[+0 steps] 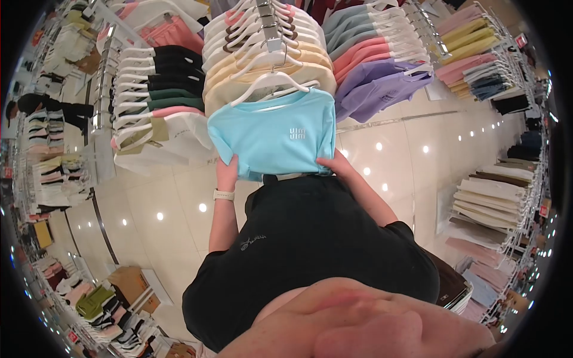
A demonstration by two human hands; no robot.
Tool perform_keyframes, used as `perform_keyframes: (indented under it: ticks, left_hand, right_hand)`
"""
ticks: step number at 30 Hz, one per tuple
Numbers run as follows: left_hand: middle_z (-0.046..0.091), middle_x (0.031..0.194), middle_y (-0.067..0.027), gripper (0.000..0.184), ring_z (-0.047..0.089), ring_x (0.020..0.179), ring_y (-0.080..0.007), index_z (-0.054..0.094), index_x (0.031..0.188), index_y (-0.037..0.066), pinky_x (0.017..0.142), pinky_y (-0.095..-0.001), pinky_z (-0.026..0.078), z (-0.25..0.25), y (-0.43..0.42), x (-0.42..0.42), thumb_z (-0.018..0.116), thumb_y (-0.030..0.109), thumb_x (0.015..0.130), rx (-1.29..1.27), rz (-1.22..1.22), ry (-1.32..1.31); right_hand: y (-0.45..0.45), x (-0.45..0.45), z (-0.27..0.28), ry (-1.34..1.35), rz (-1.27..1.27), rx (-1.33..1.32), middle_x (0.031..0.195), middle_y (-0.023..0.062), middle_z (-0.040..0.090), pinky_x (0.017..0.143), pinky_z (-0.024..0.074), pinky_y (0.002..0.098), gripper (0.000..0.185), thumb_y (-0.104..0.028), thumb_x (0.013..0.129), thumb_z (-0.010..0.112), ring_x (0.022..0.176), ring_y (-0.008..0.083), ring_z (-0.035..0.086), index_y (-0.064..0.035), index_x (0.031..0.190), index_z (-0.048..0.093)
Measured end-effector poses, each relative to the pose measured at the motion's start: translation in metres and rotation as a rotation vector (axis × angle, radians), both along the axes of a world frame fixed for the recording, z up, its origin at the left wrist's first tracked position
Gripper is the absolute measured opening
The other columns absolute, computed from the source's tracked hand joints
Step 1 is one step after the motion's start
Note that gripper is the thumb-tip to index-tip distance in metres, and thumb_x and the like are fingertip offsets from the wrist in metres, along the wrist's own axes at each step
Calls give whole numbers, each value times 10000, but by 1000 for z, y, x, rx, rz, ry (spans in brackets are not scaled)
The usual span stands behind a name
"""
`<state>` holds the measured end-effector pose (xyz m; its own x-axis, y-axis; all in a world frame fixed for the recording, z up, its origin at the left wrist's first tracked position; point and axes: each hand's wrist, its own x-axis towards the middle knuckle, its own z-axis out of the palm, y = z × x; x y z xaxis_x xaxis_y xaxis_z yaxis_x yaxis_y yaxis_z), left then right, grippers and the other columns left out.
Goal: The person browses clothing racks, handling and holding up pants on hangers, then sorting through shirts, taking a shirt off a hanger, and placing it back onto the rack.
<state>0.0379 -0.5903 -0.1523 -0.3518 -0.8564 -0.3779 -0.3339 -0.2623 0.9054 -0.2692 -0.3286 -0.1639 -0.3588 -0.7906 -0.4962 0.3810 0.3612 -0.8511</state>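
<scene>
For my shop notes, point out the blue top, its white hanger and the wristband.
Blue top (268, 140): head view, middle of the front.
White hanger (251, 89): head view, left slope.
Wristband (224, 195): head view, outer face.

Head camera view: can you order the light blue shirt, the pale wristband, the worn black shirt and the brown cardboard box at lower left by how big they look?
Largest to smallest:
1. Black shirt
2. Light blue shirt
3. Brown cardboard box
4. Pale wristband

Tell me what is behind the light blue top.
Behind the light blue top, the shoulders of cream tops show; their lower fronts are covered by it and cannot be seen.
</scene>
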Motion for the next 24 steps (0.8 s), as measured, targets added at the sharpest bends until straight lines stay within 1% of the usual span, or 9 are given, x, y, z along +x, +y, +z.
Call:
perform_keyframes:
  ticks: [3,6,9,11,12,15,18,21,24]
  left_hand:
    - [713,1182,-182,481,682,1068,-266,607,1274,-69,921,-388,518,10,-2,-7,705,208,893,-102,-94,-30]
    - [715,1168,-207,495,692,1072,-318,608,1268,-60,925,-412,522,11,-8,-1,713,194,856,-303,-142,-79]
    - [707,1151,-247,488,686,1081,-386,611,1249,-57,930,-433,523,2,-13,8,687,158,818,-274,-103,-114]
    - [697,1153,-268,484,668,1096,-427,607,1248,-50,934,-448,522,-11,-14,15,643,124,798,-247,-163,-210]
    - [692,1154,-279,484,659,1103,-448,606,1247,-47,936,-455,521,-8,-15,15,622,108,789,-239,-191,-260]
    - [679,1167,-298,486,632,1117,-487,599,1262,-38,939,-483,516,2,-2,13,571,86,792,-335,-247,-396]
    - [670,1188,-300,484,614,1134,-500,592,1278,-21,931,-499,513,6,6,8,533,69,806,-372,-230,-436]
    - [676,1157,-294,450,623,1104,-496,601,1268,-12,913,-506,513,26,19,-3,522,70,832,-410,-129,-397]
    - [684,1113,-285,431,633,1062,-493,610,1258,-7,902,-515,512,33,28,-13,528,87,845,-472,-107,-414]
  right_hand:
    - [2,6,6,196,16,66,1377,169,618,1044,498,393,728,-218,879,784,1226,260,621,36,1476,454]
    - [1,4,8,374,-1,209,1258,161,691,1003,518,384,592,-225,883,766,1150,251,664,25,1383,572]
    - [1,-3,19,364,39,321,1147,152,734,966,532,379,486,-222,880,755,1094,237,686,25,1285,653]
    - [3,-10,2,324,67,258,1138,152,737,966,532,374,483,-226,878,757,1090,235,687,31,1275,657]
    - [0,-12,0,304,80,222,1133,151,738,965,531,372,482,-228,877,758,1089,233,687,34,1269,659]
    - [-2,-19,-3,203,55,172,1165,148,724,973,526,364,508,-217,876,754,1098,233,678,42,1297,638]
    - [-7,-29,-4,170,-40,63,1204,145,705,983,521,363,533,-206,875,751,1116,226,667,48,1322,613]
    - [-7,-44,-1,134,-19,-18,1218,141,691,973,524,366,543,-202,876,753,1110,213,659,54,1329,597]
    - [0,-62,-4,201,124,113,1184,124,701,949,529,365,486,-186,896,734,1072,203,663,39,1309,614]
